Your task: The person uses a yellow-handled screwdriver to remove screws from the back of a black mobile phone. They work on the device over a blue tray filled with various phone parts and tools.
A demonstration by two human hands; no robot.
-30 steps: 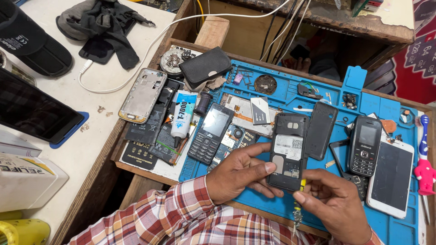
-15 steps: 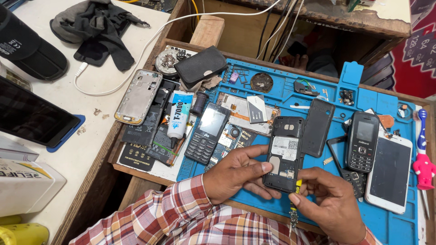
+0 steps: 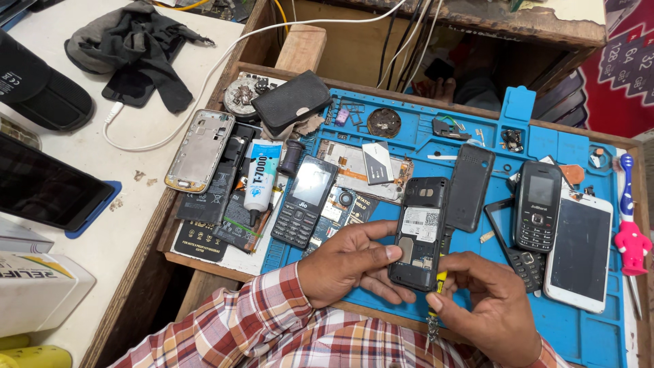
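From the head view, the left hand [image 3: 351, 262] is clasping an opened phone [image 3: 418, 232], back cover off, thumb across its lower half and fingers curled beneath. The right hand [image 3: 487, 300] is pinching a yellow-handled screwdriver [image 3: 436, 303] tight between thumb and forefinger, its tip pressing at the phone's lower right edge. The phone is sitting low on the blue mat [image 3: 409, 140], just above the person's checked sleeve.

A white label with a dark code square is showing inside the phone's battery bay. A white glue tube [image 3: 261, 178] with blue and black printing is lying left of the mat, over dark flat packets. A white card [image 3: 377, 162] is resting on a circuit board near the mat's middle. A black back cover [image 3: 469, 187] is lying just beside the phone, and a keypad phone [image 3: 306, 200] to its left. At right, another keypad phone [image 3: 538, 206] and a white smartphone [image 3: 580, 249] are lying side by side.

The mat is filling a wooden tray; a white tabletop [image 3: 102, 157] is spreading left, carrying a grey cloth [image 3: 146, 48] and a white cable.
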